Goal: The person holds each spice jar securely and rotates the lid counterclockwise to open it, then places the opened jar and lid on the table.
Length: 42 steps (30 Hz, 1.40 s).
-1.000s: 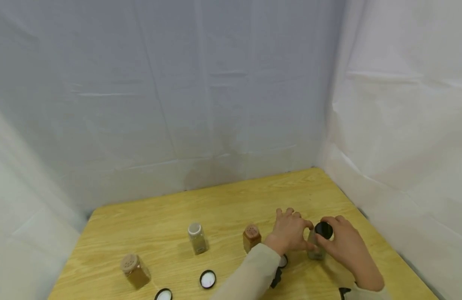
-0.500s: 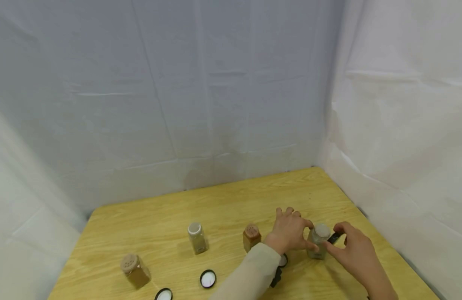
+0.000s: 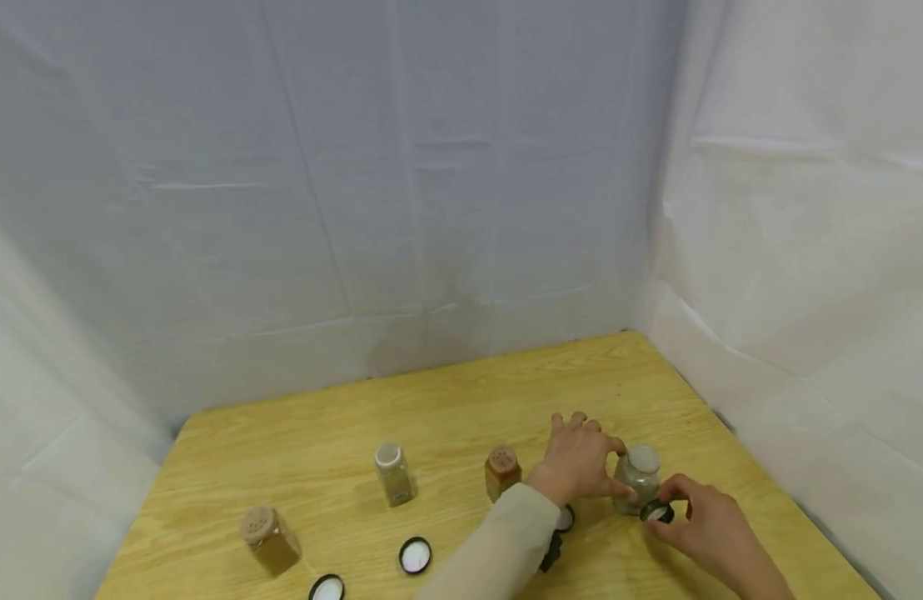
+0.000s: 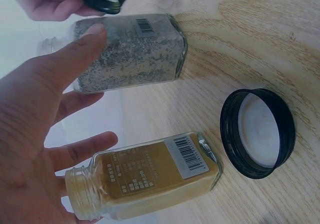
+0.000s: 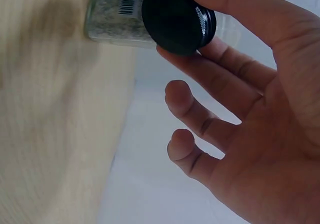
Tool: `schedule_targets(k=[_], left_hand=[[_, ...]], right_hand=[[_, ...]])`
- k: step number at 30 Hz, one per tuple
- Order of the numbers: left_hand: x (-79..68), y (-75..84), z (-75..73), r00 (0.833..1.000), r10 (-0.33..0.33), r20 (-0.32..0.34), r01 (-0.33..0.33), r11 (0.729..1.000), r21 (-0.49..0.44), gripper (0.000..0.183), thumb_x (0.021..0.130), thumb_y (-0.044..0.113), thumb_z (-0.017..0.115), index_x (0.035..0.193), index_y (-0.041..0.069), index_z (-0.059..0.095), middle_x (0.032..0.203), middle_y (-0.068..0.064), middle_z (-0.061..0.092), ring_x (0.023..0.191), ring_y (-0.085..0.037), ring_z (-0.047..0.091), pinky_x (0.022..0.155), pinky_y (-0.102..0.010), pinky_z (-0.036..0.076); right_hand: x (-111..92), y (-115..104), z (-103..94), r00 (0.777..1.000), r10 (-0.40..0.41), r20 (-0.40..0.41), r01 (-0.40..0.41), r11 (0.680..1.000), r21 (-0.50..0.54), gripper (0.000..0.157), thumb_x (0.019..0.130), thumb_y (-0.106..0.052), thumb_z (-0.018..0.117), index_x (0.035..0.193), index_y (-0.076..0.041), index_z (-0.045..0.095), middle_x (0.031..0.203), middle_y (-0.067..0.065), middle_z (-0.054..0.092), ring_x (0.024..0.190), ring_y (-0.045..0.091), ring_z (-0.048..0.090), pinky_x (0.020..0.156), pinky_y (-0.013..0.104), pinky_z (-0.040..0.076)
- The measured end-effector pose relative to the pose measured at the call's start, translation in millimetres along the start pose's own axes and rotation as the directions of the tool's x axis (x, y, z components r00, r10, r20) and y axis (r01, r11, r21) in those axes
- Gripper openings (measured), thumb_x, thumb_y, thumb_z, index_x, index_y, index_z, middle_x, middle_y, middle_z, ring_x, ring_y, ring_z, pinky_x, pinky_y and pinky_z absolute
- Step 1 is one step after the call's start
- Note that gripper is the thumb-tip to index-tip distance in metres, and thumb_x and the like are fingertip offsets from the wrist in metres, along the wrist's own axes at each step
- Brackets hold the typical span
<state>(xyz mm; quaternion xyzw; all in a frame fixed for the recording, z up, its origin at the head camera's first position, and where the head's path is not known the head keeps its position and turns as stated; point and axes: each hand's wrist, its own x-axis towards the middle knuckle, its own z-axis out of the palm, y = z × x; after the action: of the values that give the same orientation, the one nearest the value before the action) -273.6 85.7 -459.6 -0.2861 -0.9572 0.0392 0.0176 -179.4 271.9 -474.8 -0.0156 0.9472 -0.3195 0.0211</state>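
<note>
My left hand (image 3: 579,460) grips a clear glass spice jar (image 3: 643,477) between thumb and index finger. The jar stands upright on the table, its pale top uncovered; grey, speckled seasoning (image 4: 135,54) fills it. Just in front of the jar, my right hand (image 3: 712,529) pinches a black screw lid (image 3: 657,512) by its edge, turned so part of its white lining shows. The right hand's other fingers (image 5: 180,96) stay off the lid. Beside my left hand is a jar of orange-brown powder (image 3: 502,473), partly hidden by that hand in the head view.
Further left stand a white-topped jar (image 3: 395,477) and a brown-powder jar (image 3: 270,542) with a perforated top. Black lids with white linings lie on the table (image 3: 461,400): one lid (image 3: 415,555), another lid (image 3: 327,588) and a third lid (image 3: 565,518). White sheeting (image 3: 806,292) borders the table.
The black lid has come off the speckled jar's top. My right hand has carried it down toward me and tipped it, baring some of the lining. My left hand keeps its hold on the jar.
</note>
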Motion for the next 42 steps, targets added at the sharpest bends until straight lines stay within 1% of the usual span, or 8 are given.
schedule_targets(k=[2, 6, 9, 12, 17, 26, 35, 42], left_hand=[[-0.4, -0.4, 0.1, 1.000, 0.000, -0.003, 0.000, 1.000, 0.001, 0.062, 0.077, 0.088, 0.066, 0.133, 0.061, 0.063, 0.135, 0.018, 0.064, 0.139, -0.014, 0.050, 0.117, -0.051, 0.038], [-1.5, -1.0, -0.8, 1.000, 0.000, -0.004, 0.000, 1.000, 0.006, 0.063, 0.077, 0.088, 0.065, 0.133, 0.060, 0.063, 0.137, 0.018, 0.064, 0.141, -0.015, 0.050, 0.118, -0.051, 0.037], [-1.9, -0.6, -1.8, 1.000, -0.002, 0.003, 0.002, 1.000, 0.010, 0.063, 0.077, 0.088, 0.065, 0.133, 0.060, 0.063, 0.137, 0.018, 0.063, 0.142, -0.015, 0.049, 0.118, -0.051, 0.037], [-2.2, -0.5, -1.7, 1.000, 0.000, 0.002, 0.000, 1.000, 0.012, 0.063, 0.078, 0.088, 0.064, 0.133, 0.060, 0.063, 0.138, 0.018, 0.064, 0.142, -0.015, 0.049, 0.118, -0.052, 0.037], [-1.2, -1.0, 1.1, 1.000, 0.009, -0.014, -0.009, 1.000, 0.002, 0.062, 0.077, 0.088, 0.065, 0.132, 0.059, 0.064, 0.137, 0.017, 0.065, 0.141, -0.016, 0.051, 0.118, -0.053, 0.038], [-0.2, -2.5, 2.0, 1.000, 0.007, -0.012, -0.008, 1.000, -0.021, 0.064, 0.076, 0.088, 0.067, 0.132, 0.059, 0.064, 0.135, 0.018, 0.065, 0.140, -0.015, 0.051, 0.118, -0.052, 0.037], [-0.9, -3.8, 0.8, 1.000, 0.005, 0.001, -0.005, 1.000, -0.026, 0.063, 0.075, 0.088, 0.067, 0.132, 0.060, 0.064, 0.136, 0.017, 0.065, 0.140, -0.015, 0.050, 0.118, -0.052, 0.037], [-2.4, -2.7, -0.9, 1.000, 0.005, -0.007, -0.005, 1.000, -0.002, 0.065, 0.077, 0.089, 0.065, 0.134, 0.059, 0.063, 0.137, 0.016, 0.065, 0.140, -0.016, 0.051, 0.118, -0.052, 0.038]], right_hand=[[-1, 2, 3.9, 1.000, -0.006, 0.012, 0.006, 1.000, 0.015, 0.034, 0.084, -0.029, 0.089, 0.105, -0.013, 0.068, 0.086, -0.002, 0.065, 0.068, 0.013, 0.046, 0.059, 0.027, 0.037], [-2, 4, 10.7, 0.999, 0.002, 0.042, -0.004, 0.999, 0.049, 0.032, 0.083, -0.027, 0.089, 0.102, -0.015, 0.066, 0.095, -0.001, 0.072, 0.067, 0.011, 0.048, 0.061, 0.027, 0.040], [-1, 6, 14.2, 0.997, 0.008, 0.076, -0.013, 0.997, 0.071, 0.032, 0.083, -0.027, 0.090, 0.102, -0.016, 0.067, 0.108, 0.002, 0.076, 0.080, 0.014, 0.061, 0.069, 0.032, 0.050], [0, 7, 17.7, 0.995, 0.004, 0.099, -0.012, 0.997, 0.081, 0.033, 0.082, -0.026, 0.091, 0.104, -0.015, 0.068, 0.111, 0.004, 0.077, 0.100, 0.025, 0.071, 0.079, 0.043, 0.057], [0, 10, 26.7, 0.994, 0.014, 0.107, -0.025, 0.995, 0.094, 0.040, 0.079, -0.022, 0.093, 0.112, -0.013, 0.072, 0.119, 0.010, 0.078, 0.113, 0.036, 0.072, 0.088, 0.052, 0.059], [0, 15, 36.6, 0.992, 0.000, 0.126, -0.015, 0.993, 0.114, 0.047, 0.075, -0.017, 0.094, 0.117, -0.007, 0.073, 0.119, 0.011, 0.077, 0.113, 0.034, 0.072, 0.089, 0.052, 0.059], [0, 17, 41.9, 0.989, -0.022, 0.147, 0.019, 1.000, 0.019, 0.051, 0.073, -0.011, 0.094, 0.120, -0.003, 0.076, 0.117, 0.012, 0.078, 0.109, 0.035, 0.073, 0.089, 0.054, 0.058], [0, 8, 44.1, 0.992, 0.016, 0.122, -0.015, 1.000, -0.004, 0.050, 0.071, -0.007, 0.092, 0.118, -0.004, 0.078, 0.113, 0.010, 0.079, 0.106, 0.030, 0.074, 0.088, 0.050, 0.059]])
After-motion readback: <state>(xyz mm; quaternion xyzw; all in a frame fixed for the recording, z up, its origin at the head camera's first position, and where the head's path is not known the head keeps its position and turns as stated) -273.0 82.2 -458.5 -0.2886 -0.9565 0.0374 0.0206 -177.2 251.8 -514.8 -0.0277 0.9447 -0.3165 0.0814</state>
